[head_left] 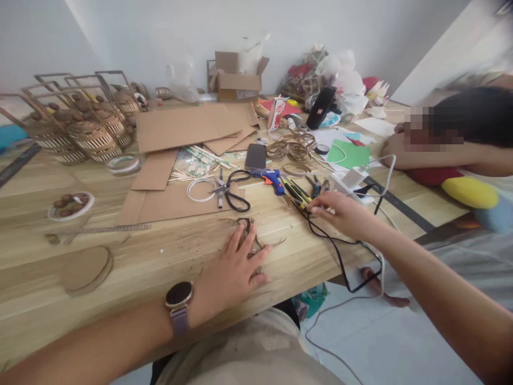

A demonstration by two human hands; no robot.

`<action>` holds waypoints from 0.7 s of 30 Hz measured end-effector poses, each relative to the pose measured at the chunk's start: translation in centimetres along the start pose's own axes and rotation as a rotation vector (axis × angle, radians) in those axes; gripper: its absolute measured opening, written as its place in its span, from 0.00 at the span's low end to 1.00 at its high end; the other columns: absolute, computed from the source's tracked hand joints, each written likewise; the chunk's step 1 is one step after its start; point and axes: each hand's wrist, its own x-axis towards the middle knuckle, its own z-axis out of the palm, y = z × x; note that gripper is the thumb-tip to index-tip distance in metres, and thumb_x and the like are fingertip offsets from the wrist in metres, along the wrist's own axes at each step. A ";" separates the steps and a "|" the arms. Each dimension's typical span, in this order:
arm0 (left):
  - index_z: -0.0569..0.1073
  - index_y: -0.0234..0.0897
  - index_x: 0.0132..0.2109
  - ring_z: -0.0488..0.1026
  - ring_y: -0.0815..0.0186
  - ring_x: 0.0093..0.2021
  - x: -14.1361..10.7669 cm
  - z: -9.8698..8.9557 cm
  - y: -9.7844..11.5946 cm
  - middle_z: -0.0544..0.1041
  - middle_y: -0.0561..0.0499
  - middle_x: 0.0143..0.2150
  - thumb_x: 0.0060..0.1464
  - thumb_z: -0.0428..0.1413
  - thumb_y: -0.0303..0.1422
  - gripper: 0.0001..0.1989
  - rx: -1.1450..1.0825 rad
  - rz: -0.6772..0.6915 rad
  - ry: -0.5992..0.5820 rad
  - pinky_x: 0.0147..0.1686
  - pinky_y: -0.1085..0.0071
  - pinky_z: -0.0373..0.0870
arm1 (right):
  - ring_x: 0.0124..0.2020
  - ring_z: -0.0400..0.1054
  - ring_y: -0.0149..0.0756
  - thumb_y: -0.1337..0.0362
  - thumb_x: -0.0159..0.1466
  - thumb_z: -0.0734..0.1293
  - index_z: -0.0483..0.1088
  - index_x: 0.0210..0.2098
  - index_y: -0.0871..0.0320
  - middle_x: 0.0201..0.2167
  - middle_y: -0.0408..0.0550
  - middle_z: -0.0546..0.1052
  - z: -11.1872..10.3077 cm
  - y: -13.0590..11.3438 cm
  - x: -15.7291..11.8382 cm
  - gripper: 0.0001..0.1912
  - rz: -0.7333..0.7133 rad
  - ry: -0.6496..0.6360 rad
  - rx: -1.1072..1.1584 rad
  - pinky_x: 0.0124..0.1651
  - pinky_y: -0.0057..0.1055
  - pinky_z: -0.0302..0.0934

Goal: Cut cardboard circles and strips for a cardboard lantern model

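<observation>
Lap nearest — left hand unclenched over dark scrap under its fingertips, press evenly; right hand at yellow-black tools, can't tell if pinching — clear black cord beneath it

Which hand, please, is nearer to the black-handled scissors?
Left: the left hand lies this side of the scissors; the right hand is farther off, to their right.

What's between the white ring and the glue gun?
The scissors lie between the white ring and the glue gun, as the head view shows.
</observation>
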 end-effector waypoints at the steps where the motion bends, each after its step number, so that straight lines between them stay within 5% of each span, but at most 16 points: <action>1: 0.64 0.41 0.69 0.48 0.34 0.74 0.0 0.1 0.0 0.56 0.31 0.74 0.66 0.51 0.50 0.30 0.010 0.007 0.014 0.66 0.38 0.57 | 0.36 0.73 0.42 0.60 0.69 0.60 0.76 0.39 0.55 0.35 0.49 0.79 -0.7 0.0 0.0 0.12 -0.011 0.018 0.035 0.39 0.35 0.67; 5: 0.64 0.33 0.67 0.48 0.34 0.74 -0.5 0.3 0.1 0.55 0.26 0.73 0.63 0.53 0.53 0.35 0.027 0.000 0.050 0.66 0.38 0.58 | 0.38 0.74 0.45 0.58 0.69 0.63 0.75 0.38 0.55 0.34 0.51 0.79 0.1 -3.0 -0.8 0.11 -0.145 0.182 0.220 0.43 0.39 0.67; 7: 0.62 0.31 0.66 0.47 0.31 0.73 -1.1 0.2 0.2 0.53 0.24 0.73 0.59 0.56 0.55 0.39 0.025 -0.031 0.084 0.65 0.34 0.56 | 0.39 0.74 0.47 0.60 0.69 0.64 0.76 0.37 0.55 0.33 0.53 0.78 2.3 -5.5 -1.5 0.10 -0.227 0.118 0.253 0.45 0.44 0.69; 11: 0.54 0.34 0.69 0.46 0.28 0.73 -1.9 0.1 -0.3 0.47 0.21 0.74 0.49 0.65 0.55 0.51 -0.026 -0.105 0.133 0.63 0.30 0.55 | 0.60 0.68 0.53 0.54 0.71 0.62 0.69 0.60 0.56 0.57 0.61 0.74 6.8 -9.1 -2.3 0.22 -0.190 0.129 0.401 0.61 0.54 0.65; 15: 0.46 0.35 0.74 0.43 0.22 0.72 -1.0 0.5 -1.4 0.43 0.20 0.75 0.41 0.64 0.63 0.64 -0.091 -0.075 0.070 0.61 0.25 0.54 | 0.69 0.60 0.53 0.56 0.75 0.54 0.65 0.66 0.58 0.65 0.63 0.69 8.7 -11.0 -2.3 0.25 -0.198 0.084 0.513 0.68 0.60 0.56; 18: 0.51 0.36 0.74 0.44 0.23 0.72 0.2 0.6 -1.8 0.49 0.24 0.75 0.49 0.59 0.64 0.56 -0.105 -0.017 0.005 0.63 0.27 0.52 | 0.70 0.57 0.50 0.60 0.75 0.55 0.66 0.64 0.59 0.67 0.61 0.68 8.4 -12.0 -2.8 0.23 -0.299 -0.004 0.618 0.70 0.56 0.54; 21: 0.57 0.37 0.73 0.48 0.29 0.73 0.9 0.3 -1.8 0.58 0.29 0.72 0.61 0.53 0.57 0.43 -0.084 0.040 -0.015 0.65 0.35 0.55 | 0.68 0.61 0.49 0.61 0.74 0.56 0.73 0.57 0.59 0.65 0.61 0.70 7.1 -11.6 -4.5 0.20 -0.219 0.027 0.673 0.67 0.52 0.60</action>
